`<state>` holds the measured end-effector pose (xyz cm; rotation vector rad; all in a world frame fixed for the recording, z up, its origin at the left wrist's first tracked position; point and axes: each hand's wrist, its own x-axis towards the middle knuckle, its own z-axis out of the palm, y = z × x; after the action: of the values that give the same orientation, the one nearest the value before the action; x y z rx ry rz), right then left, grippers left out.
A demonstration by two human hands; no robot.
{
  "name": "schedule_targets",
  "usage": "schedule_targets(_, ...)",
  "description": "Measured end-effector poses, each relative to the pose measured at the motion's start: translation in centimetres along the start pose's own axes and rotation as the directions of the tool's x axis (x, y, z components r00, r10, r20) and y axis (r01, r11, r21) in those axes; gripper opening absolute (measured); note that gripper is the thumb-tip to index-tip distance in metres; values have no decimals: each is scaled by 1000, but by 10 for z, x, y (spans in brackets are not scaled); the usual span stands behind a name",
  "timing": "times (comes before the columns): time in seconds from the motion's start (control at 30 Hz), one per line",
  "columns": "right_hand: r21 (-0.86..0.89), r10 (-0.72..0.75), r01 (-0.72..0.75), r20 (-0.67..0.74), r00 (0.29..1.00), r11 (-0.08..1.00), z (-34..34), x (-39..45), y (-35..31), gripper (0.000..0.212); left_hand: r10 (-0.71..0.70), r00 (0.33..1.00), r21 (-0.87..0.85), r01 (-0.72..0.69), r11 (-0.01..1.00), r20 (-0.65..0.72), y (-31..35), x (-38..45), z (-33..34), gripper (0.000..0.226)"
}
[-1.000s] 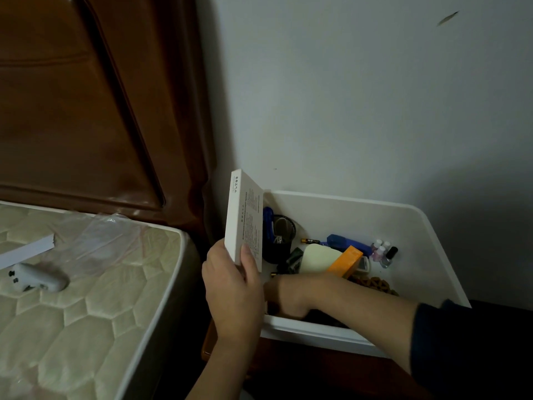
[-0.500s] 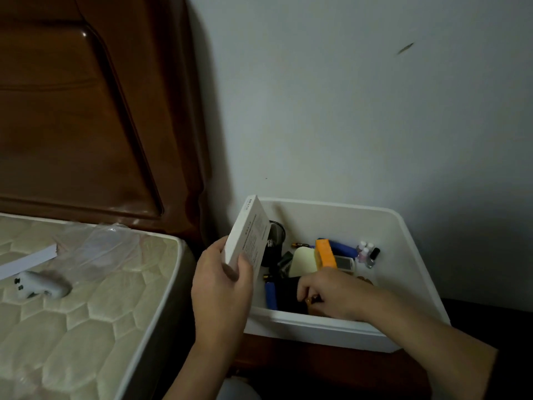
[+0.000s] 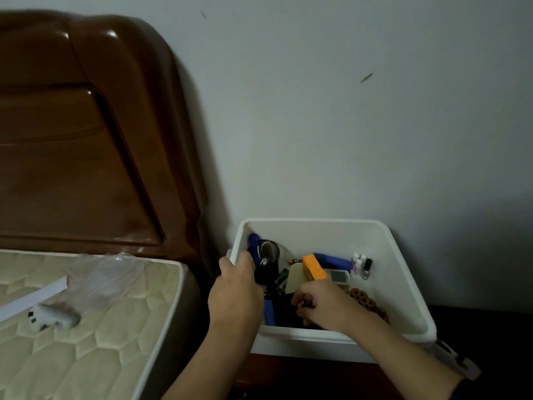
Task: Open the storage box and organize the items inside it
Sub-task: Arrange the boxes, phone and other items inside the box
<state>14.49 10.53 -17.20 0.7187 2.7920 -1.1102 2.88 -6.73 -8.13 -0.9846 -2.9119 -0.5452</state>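
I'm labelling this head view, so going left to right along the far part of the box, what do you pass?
Blue cord → dark cup → small battery → orange box → blue case → little bottles.

Both forearms are bare; a dark sleeve cuff [image 3: 468, 389] shows at the right arm's lower edge, nothing on the left hand [image 3: 235, 295].

Left of the left hand [image 3: 235, 295], a glossy wooden headboard [image 3: 72, 140], quilted cloth mattress [image 3: 95, 342] and crinkled clear plastic bag [image 3: 112, 272]. Both hands meet a smooth matt white plastic box [image 3: 403, 278]; beyond them, a shiny metal cup [image 3: 268, 251].
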Motion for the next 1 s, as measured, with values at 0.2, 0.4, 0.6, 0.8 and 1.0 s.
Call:
schedule_targets(0.2, -6, -17, 17, 10, 1000, 1000, 6, 5, 6, 25, -15, 1000, -13, 14, 1000, -1, -1, 9, 8, 21)
schedule_targets(0.4, -26, -25, 25, 14, 1000, 999, 8, 9, 10, 26, -20, 1000, -4, 20, 1000, -9, -1, 16, 15, 14)
schedule_targets(0.6, -16, -10, 10, 17, 1000, 1000, 9, 10, 11, 24, -22, 1000, -18, 22, 1000, -18, 1, 20, 19, 11)
schedule_targets(0.8, 5, -39, 39, 16, 999, 999, 10, 10, 12, 25, -12, 999, -40, 11, 999, -31, -6, 12, 20, 15)
schedule_targets(1.0, 22, -38, 38, 17, 999, 999, 11, 8, 11, 25, -2, 990, 359, -50, 932, 142, -4, 15, 20, 24)
